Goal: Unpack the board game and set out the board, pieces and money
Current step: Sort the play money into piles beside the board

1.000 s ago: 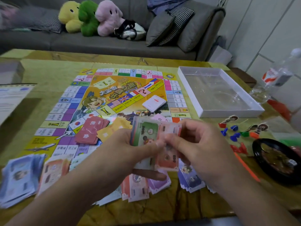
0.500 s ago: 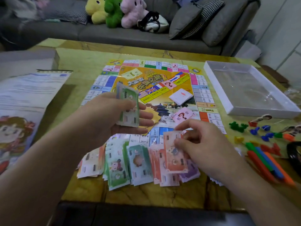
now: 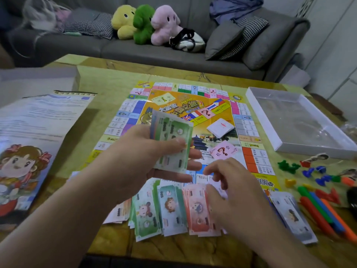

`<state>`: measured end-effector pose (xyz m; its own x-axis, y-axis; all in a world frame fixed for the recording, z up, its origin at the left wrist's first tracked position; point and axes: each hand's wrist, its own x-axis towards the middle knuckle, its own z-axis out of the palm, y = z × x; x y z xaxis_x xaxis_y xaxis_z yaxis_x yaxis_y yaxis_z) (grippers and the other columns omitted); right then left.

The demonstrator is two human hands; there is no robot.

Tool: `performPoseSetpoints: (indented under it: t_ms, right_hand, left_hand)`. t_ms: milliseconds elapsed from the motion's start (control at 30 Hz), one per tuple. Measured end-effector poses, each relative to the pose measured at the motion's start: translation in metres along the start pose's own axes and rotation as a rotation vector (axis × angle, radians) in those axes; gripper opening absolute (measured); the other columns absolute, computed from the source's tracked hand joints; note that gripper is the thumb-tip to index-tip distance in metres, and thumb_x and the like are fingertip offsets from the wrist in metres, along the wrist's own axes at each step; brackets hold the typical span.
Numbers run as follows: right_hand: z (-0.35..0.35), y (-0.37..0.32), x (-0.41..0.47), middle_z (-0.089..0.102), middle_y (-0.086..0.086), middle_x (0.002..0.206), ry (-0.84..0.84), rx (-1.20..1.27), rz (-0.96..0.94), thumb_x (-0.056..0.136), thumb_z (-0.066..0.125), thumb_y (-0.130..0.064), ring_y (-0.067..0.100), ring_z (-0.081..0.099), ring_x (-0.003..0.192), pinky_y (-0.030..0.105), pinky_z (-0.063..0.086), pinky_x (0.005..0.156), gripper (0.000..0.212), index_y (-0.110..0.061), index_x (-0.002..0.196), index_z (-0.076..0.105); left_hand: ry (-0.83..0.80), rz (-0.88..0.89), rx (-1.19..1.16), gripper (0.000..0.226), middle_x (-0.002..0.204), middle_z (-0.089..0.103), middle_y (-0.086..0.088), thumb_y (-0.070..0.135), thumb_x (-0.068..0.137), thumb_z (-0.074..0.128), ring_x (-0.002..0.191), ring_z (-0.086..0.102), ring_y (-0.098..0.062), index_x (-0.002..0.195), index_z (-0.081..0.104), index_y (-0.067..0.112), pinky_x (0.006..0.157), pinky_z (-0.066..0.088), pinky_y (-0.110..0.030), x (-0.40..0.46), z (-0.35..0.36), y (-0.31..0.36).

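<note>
The table (image 3: 108,89) bears the board (image 3: 185,105), money piles (image 3: 170,209), box tray (image 3: 286,146), and pieces (image 3: 313,171).

Box tray (image 3: 264,120) right of board (image 3: 239,120)

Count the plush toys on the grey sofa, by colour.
Yellow plush toy: 1
Green plush toy: 1
Pink plush toy: 1
Total: 3

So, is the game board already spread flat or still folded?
Spread flat. The game board lies open on the table, with its far corners and printed centre visible.
</note>
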<state>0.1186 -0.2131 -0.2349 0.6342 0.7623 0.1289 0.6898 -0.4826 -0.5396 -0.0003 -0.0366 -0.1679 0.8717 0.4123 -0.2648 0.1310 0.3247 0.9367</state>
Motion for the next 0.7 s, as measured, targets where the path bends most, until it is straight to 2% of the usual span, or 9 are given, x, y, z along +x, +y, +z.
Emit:
performPoseSetpoints:
  t_ms: [67,100,133,200,300,367,467,600,700]
  right_hand:
    - [-0.016,-0.001,0.004,0.061,-0.008,0.081,0.025,0.464,0.052,0.093,0.07,-0.018,0.009,0.056,0.071,0.018,0.044,0.063,0.012,-0.029,0.098,0.072]
    - [-0.026,-0.003,0.006,0.063,-0.002,0.078,-0.002,0.678,0.067,0.092,0.068,-0.022,0.013,0.056,0.07,0.022,0.045,0.062,0.009,-0.024,0.098,0.074]
    - [-0.033,-0.004,0.007,0.063,0.008,0.08,-0.021,0.824,0.076,0.091,0.067,-0.026,0.017,0.057,0.071,0.027,0.046,0.062,0.014,-0.02,0.099,0.075]
    - [-0.041,-0.005,0.007,0.062,0.023,0.084,-0.02,0.954,0.079,0.089,0.068,-0.031,0.025,0.056,0.072,0.035,0.046,0.06,0.02,-0.015,0.098,0.074]
    - [-0.043,-0.003,0.008,0.07,0.013,0.077,0.049,0.886,0.092,0.09,0.08,-0.023,0.024,0.061,0.065,0.035,0.049,0.057,0.009,-0.016,0.093,0.075]
    - [-0.046,0.001,0.009,0.077,0.008,0.081,0.09,0.831,0.106,0.093,0.078,-0.013,0.019,0.069,0.068,0.03,0.052,0.059,0.005,-0.015,0.089,0.075]
    - [-0.054,0.004,0.009,0.077,0.008,0.081,0.112,0.81,0.112,0.093,0.075,-0.009,0.009,0.067,0.063,0.02,0.051,0.056,0.005,-0.011,0.088,0.074]
    - [-0.059,0.005,0.008,0.078,0.008,0.081,0.099,0.797,0.137,0.092,0.075,-0.011,0.008,0.067,0.062,0.017,0.05,0.054,0.004,-0.013,0.089,0.075]
    - [-0.056,0.004,0.007,0.078,0.007,0.081,0.046,0.799,0.159,0.092,0.077,-0.013,0.014,0.073,0.066,0.02,0.052,0.053,0.003,-0.015,0.092,0.075]
  left_hand:
    - [-0.042,0.001,-0.002,0.021,0.1,0.079,-0.02,0.008,0.096,0.065,0.09,0.078,-0.037,0.115,0.068,0.0,0.061,0.066,-0.041,0.0,0.007,-0.004]
    - [-0.067,0.0,0.006,0.021,0.101,0.079,-0.02,0.009,0.094,0.067,0.089,0.078,-0.038,0.113,0.07,0.0,0.06,0.066,-0.04,0.0,0.013,-0.007]
    - [-0.091,-0.002,0.019,0.02,0.1,0.079,-0.02,0.009,0.093,0.069,0.089,0.078,-0.038,0.111,0.072,0.001,0.06,0.065,-0.038,0.0,0.017,-0.01]
    - [-0.142,-0.013,0.048,0.02,0.1,0.079,-0.021,0.011,0.091,0.072,0.089,0.078,-0.039,0.108,0.075,0.003,0.06,0.064,-0.036,0.0,0.025,-0.016]
    - [-0.226,-0.046,0.057,0.021,0.102,0.078,-0.022,0.013,0.093,0.071,0.093,0.078,-0.038,0.112,0.074,0.004,0.068,0.065,-0.04,0.001,0.035,-0.021]
    - [-0.252,-0.061,0.008,0.021,0.104,0.077,-0.023,0.014,0.096,0.066,0.097,0.077,-0.038,0.113,0.074,0.005,0.074,0.065,-0.045,0.001,0.038,-0.022]
    - [-0.203,-0.093,-0.107,0.026,0.107,0.076,-0.026,0.013,0.098,0.059,0.098,0.076,-0.04,0.118,0.068,-0.001,0.077,0.064,-0.055,0.002,0.041,-0.021]
    - [-0.146,-0.012,0.031,0.022,0.105,0.078,-0.019,0.012,0.1,0.059,0.093,0.078,-0.037,0.116,0.07,0.003,0.07,0.066,-0.052,0.005,0.041,-0.024]
    - [-0.148,-0.003,0.072,0.02,0.101,0.079,-0.02,0.011,0.095,0.065,0.09,0.078,-0.038,0.113,0.073,0.004,0.066,0.066,-0.046,0.006,0.043,-0.028]
